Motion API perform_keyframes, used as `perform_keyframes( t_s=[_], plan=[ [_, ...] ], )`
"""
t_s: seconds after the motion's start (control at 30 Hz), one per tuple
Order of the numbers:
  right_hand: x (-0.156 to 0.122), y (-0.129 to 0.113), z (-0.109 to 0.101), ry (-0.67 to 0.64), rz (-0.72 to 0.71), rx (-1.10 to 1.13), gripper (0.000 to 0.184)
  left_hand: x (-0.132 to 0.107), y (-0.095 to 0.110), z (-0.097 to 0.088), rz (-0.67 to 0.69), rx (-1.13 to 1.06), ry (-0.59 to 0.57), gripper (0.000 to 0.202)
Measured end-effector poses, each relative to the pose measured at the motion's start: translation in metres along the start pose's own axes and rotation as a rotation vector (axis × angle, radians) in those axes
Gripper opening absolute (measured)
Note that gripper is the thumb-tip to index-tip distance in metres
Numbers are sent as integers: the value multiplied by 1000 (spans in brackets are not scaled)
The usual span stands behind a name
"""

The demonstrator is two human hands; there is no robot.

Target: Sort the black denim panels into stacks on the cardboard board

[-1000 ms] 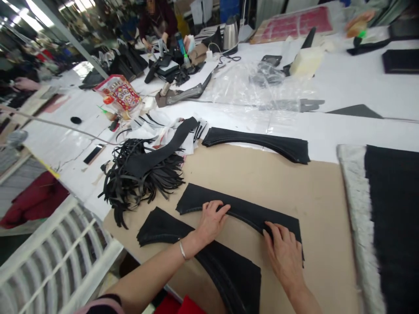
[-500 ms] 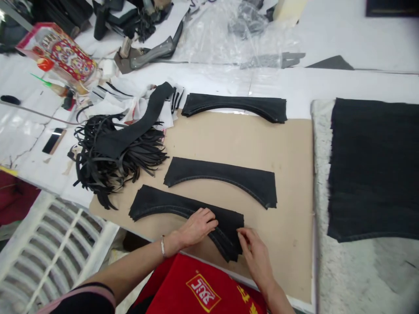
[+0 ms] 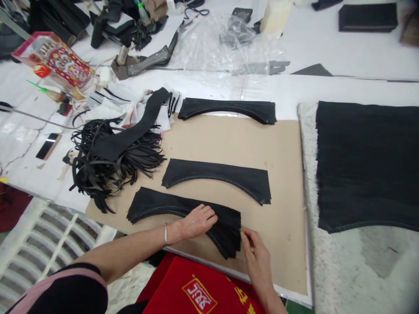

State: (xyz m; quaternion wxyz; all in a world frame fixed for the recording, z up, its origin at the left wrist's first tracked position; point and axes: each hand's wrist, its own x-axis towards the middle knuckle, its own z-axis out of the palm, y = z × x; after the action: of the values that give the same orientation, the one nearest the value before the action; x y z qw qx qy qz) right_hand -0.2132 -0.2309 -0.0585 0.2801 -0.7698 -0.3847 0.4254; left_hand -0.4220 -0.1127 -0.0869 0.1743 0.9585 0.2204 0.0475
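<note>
A stack of black curved leather-like pieces lies near the front edge of the tan board. On its lower curved edge, right of the middle, rests my left hand, its fingers bent over the stack and pressing together. At the stack's right end my right hand pinches the edge between thumb and fingers. Just behind lies a second black curved piece, its stitched arc facing me. Farther back, another stack of black curved pieces sits across the board's rear edge.
To the left is a heap of black strips with a wide strip on top. A phone and a red patterned bag lie beyond. Clear plastic film covers the back. Black sheets stand on the right.
The view has shifted a little, bringing more of the table's back right into sight. Both hands stay at the front stack, with the right fingers still at its right end.
</note>
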Motion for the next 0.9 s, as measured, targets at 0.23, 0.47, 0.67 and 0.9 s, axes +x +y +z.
perform_keyframes(
  t_s=[0.23,0.47,0.67,0.9],
  plan=[
    [18,-33,7,-14,625,809,58,-1,16,-13,-268,-104,202,21],
    [48,-68,22,-280,607,688,43,-20,42,-16,-583,-312,396,18],
    [39,-94,23,-314,483,592,50,-31,42,-21,-1260,-1770,524,53],
    [37,-68,-11,-341,476,468,50,-69,-18,-25,-1165,-2467,1375,24]
  ],
)
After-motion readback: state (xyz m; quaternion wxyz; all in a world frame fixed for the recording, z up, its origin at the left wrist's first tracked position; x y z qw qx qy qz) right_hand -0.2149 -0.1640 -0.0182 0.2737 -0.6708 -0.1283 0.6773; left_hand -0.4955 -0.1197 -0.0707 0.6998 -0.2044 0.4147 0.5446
